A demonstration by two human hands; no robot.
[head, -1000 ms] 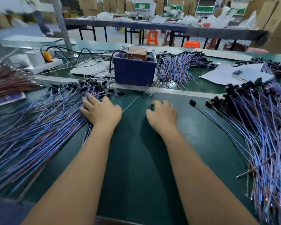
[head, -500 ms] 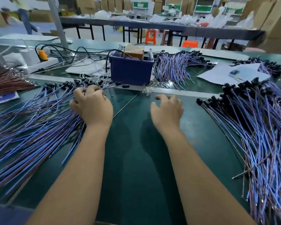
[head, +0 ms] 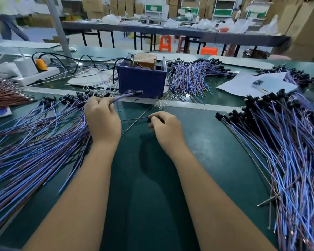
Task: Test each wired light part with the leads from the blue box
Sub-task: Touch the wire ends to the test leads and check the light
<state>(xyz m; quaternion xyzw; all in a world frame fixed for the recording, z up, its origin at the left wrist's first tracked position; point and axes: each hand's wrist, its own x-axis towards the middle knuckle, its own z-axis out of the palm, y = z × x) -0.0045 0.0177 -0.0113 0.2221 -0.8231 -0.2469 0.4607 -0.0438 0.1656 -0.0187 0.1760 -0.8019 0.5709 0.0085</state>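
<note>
A blue box [head: 141,82] stands at the middle back of the green table, with a brown block and metal posts inside. My left hand [head: 102,118] grips the wires of a wired light part [head: 129,94], whose black head points toward the box. My right hand [head: 166,127] pinches the black end of a thin lead [head: 134,119] lying on the mat; a second thin lead [head: 136,121] crosses it. A big heap of blue-wired parts [head: 34,142] lies at my left, another heap [head: 283,147] at my right.
Behind the box lie a further bundle of wired parts [head: 190,77], white paper sheets [head: 256,84], and a white power strip with an orange plug [head: 38,69]. Brown wires [head: 4,95] sit far left. A person walks at the far back left.
My left hand closed on the left heap and lifted one wired part toward the box. My right hand went from resting on the mat to pinching a lead's end.
</note>
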